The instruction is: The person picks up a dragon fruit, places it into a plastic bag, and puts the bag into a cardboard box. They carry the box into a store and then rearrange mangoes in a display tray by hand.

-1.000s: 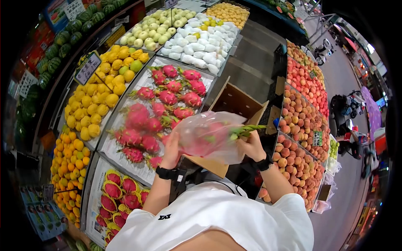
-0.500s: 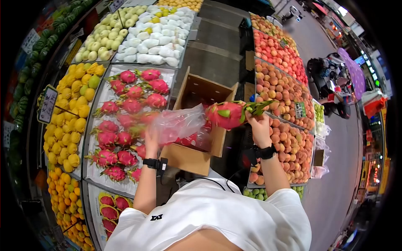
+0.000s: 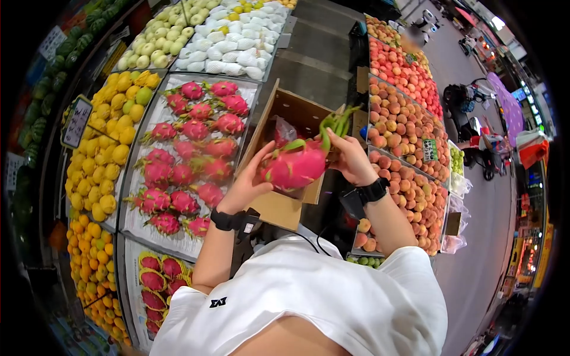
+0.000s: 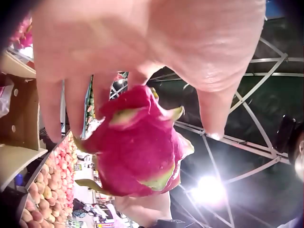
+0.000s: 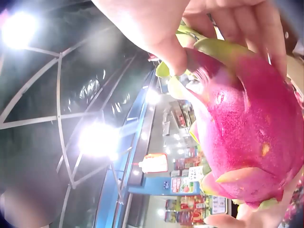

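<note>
Dragon fruit: held over the cardboard box. Pinched near its green-tipped stem end by the right hand, thumb opposite fingers; flanked at the other end by the left hand, digits spread wide, contact uncertain. Inside the box: plastic bag. Left of the box: loose dragon fruits. Right of the box: peaches.

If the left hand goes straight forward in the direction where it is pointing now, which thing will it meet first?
Most likely the dragon fruit that the right hand holds; whether the left hand already touches it is unclear.
</note>
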Demonstrator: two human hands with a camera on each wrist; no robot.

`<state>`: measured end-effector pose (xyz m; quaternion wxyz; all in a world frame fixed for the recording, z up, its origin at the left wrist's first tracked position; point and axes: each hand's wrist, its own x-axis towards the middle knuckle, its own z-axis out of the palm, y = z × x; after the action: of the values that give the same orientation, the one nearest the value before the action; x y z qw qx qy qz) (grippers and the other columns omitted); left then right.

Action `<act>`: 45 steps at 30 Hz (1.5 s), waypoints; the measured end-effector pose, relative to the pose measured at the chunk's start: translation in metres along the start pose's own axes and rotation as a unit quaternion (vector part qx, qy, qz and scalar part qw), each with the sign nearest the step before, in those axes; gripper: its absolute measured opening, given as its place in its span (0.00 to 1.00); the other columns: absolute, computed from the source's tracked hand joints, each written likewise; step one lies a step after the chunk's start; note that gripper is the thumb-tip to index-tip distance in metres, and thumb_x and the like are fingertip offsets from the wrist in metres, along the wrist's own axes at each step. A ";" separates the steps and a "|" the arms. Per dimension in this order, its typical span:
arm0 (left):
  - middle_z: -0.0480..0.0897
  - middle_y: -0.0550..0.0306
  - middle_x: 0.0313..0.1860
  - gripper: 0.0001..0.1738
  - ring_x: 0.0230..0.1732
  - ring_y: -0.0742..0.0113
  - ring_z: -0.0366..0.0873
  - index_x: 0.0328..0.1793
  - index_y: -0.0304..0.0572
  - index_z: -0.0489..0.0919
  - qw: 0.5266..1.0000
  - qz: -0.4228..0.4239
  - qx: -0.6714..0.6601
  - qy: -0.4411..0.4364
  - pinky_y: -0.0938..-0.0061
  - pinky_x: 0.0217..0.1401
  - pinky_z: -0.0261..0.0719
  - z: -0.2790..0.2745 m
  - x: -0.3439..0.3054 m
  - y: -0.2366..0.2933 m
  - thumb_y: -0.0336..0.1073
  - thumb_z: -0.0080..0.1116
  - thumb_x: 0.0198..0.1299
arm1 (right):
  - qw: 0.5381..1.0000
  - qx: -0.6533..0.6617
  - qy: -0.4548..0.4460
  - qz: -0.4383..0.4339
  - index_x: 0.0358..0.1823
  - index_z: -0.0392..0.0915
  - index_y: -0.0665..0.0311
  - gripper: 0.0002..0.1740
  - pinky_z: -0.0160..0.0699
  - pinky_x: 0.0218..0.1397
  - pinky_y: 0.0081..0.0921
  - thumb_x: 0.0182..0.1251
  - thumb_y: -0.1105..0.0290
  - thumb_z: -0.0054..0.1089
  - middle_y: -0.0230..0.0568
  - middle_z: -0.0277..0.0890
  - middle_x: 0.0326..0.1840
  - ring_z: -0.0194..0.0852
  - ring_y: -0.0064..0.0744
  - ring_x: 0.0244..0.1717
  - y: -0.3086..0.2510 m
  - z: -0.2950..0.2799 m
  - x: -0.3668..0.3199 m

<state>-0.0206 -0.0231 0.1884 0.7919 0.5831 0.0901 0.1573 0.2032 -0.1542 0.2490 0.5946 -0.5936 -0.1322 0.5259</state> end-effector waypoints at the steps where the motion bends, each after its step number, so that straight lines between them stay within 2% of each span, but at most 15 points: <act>1: 0.58 0.54 0.72 0.46 0.68 0.64 0.60 0.76 0.44 0.49 0.999 0.022 -0.027 -0.003 0.70 0.68 0.62 0.004 -0.009 0.004 0.35 0.62 0.54 | 1.000 -0.013 -0.014 0.010 0.41 0.76 0.63 0.18 0.76 0.31 0.20 0.65 0.54 0.58 0.30 0.77 0.32 0.76 0.21 0.27 -0.002 0.020 -0.006; 2: 0.61 0.54 0.70 0.44 0.66 0.66 0.62 0.75 0.43 0.51 0.998 0.045 -0.053 -0.007 0.73 0.67 0.62 0.005 -0.020 0.007 0.25 0.60 0.53 | 0.997 -0.062 -0.037 0.013 0.45 0.76 0.62 0.18 0.78 0.39 0.26 0.69 0.54 0.53 0.35 0.80 0.38 0.80 0.27 0.35 0.000 0.033 -0.007; 4: 0.63 0.54 0.68 0.46 0.64 0.66 0.65 0.75 0.43 0.53 0.998 0.044 -0.027 0.037 0.71 0.64 0.68 -0.001 -0.048 0.004 0.24 0.65 0.49 | 0.990 -0.116 -0.076 0.020 0.50 0.73 0.62 0.19 0.78 0.41 0.26 0.71 0.54 0.49 0.36 0.78 0.43 0.80 0.27 0.38 0.006 0.056 -0.009; 8: 0.67 0.54 0.65 0.43 0.63 0.57 0.69 0.74 0.43 0.53 0.957 0.008 -0.234 0.172 0.59 0.58 0.77 -0.011 -0.113 -0.014 0.33 0.64 0.54 | 0.976 -0.025 -0.214 0.038 0.56 0.69 0.65 0.22 0.79 0.41 0.22 0.71 0.55 0.49 0.33 0.76 0.43 0.77 0.23 0.37 0.022 0.094 -0.024; 11: 0.67 0.52 0.65 0.39 0.63 0.52 0.69 0.73 0.46 0.54 0.922 0.072 -0.349 0.149 0.57 0.61 0.74 -0.007 -0.153 -0.011 0.48 0.58 0.60 | 0.965 -0.068 -0.234 -0.098 0.68 0.58 0.62 0.27 0.76 0.52 0.25 0.74 0.58 0.45 0.42 0.73 0.55 0.74 0.29 0.52 0.048 0.130 -0.043; 16: 0.66 0.52 0.65 0.38 0.64 0.54 0.69 0.73 0.49 0.53 0.879 0.142 -0.393 0.227 0.60 0.63 0.72 -0.003 -0.208 -0.002 0.44 0.58 0.61 | 0.959 -0.078 -0.186 -0.198 0.71 0.51 0.64 0.31 0.74 0.52 0.21 0.69 0.71 0.51 0.46 0.62 0.66 0.67 0.30 0.60 0.125 0.190 -0.077; 19: 0.66 0.52 0.66 0.42 0.63 0.60 0.68 0.74 0.45 0.52 0.886 0.136 -0.205 0.394 0.64 0.64 0.69 -0.003 -0.233 -0.003 0.25 0.60 0.55 | 0.933 -0.103 -0.245 -0.244 0.72 0.45 0.64 0.40 0.74 0.53 0.25 0.65 0.70 0.58 0.46 0.56 0.67 0.62 0.34 0.63 0.174 0.225 -0.095; 20: 0.66 0.52 0.66 0.42 0.63 0.60 0.68 0.74 0.45 0.52 0.884 0.138 -0.208 0.396 0.64 0.64 0.69 -0.005 -0.237 -0.011 0.25 0.60 0.55 | 0.939 -0.077 -0.248 -0.226 0.73 0.43 0.65 0.42 0.74 0.53 0.25 0.64 0.69 0.60 0.46 0.54 0.68 0.61 0.35 0.63 0.185 0.232 -0.093; 23: 0.66 0.53 0.66 0.45 0.63 0.63 0.67 0.74 0.45 0.53 0.878 0.178 0.131 0.425 0.71 0.65 0.67 -0.013 -0.242 -0.029 0.17 0.58 0.49 | 0.961 -0.024 -0.227 -0.154 0.72 0.45 0.63 0.42 0.75 0.51 0.24 0.62 0.69 0.62 0.43 0.63 0.60 0.67 0.29 0.57 0.195 0.242 -0.087; 27: 0.59 0.52 0.71 0.49 0.68 0.62 0.62 0.76 0.45 0.50 0.887 0.148 0.144 0.412 0.70 0.66 0.66 -0.003 -0.240 -0.034 0.23 0.64 0.49 | 0.984 0.041 -0.171 -0.041 0.68 0.53 0.59 0.36 0.79 0.46 0.22 0.62 0.71 0.62 0.37 0.71 0.51 0.75 0.26 0.48 0.200 0.245 -0.079; 30: 0.51 0.49 0.75 0.55 0.74 0.59 0.51 0.78 0.46 0.41 0.900 0.127 0.181 0.377 0.68 0.72 0.55 -0.016 -0.236 -0.030 0.25 0.65 0.49 | 0.989 0.033 -0.140 0.028 0.65 0.58 0.59 0.31 0.83 0.42 0.25 0.62 0.72 0.62 0.37 0.73 0.51 0.78 0.28 0.45 0.187 0.245 -0.056; 35: 0.48 0.49 0.77 0.56 0.76 0.58 0.46 0.78 0.47 0.39 0.880 0.083 0.191 0.427 0.65 0.74 0.46 -0.053 -0.247 -0.034 0.26 0.65 0.49 | 0.985 -0.060 -0.150 -0.058 0.64 0.57 0.66 0.38 0.79 0.45 0.24 0.55 0.71 0.69 0.41 0.73 0.50 0.77 0.29 0.46 0.182 0.253 0.033; 38: 0.58 0.50 0.73 0.45 0.74 0.62 0.53 0.75 0.41 0.49 0.834 0.067 0.096 0.539 0.67 0.74 0.49 -0.071 -0.270 -0.022 0.28 0.62 0.54 | 0.945 -0.230 -0.143 -0.183 0.62 0.60 0.69 0.45 0.76 0.51 0.27 0.46 0.62 0.76 0.46 0.72 0.51 0.74 0.33 0.49 0.167 0.270 0.109; 42: 0.64 0.49 0.69 0.37 0.70 0.60 0.59 0.73 0.39 0.53 0.761 0.036 0.044 0.646 0.66 0.71 0.56 -0.096 -0.319 -0.036 0.24 0.54 0.58 | 0.803 -0.445 -0.121 -0.376 0.60 0.63 0.67 0.48 0.71 0.57 0.34 0.37 0.52 0.77 0.52 0.69 0.55 0.71 0.46 0.55 0.149 0.307 0.212; 45: 0.65 0.48 0.66 0.33 0.67 0.61 0.64 0.72 0.38 0.56 0.709 0.025 0.060 0.702 0.70 0.68 0.61 -0.098 -0.340 -0.035 0.23 0.51 0.60 | 0.762 -0.542 -0.100 -0.340 0.59 0.64 0.60 0.47 0.72 0.55 0.41 0.36 0.49 0.75 0.50 0.67 0.56 0.70 0.53 0.54 0.150 0.337 0.272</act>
<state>-0.3652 -0.0656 0.1113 0.4591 0.3526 0.6153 0.5351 -0.0186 0.2111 0.0828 0.2971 -0.6769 -0.6472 0.1859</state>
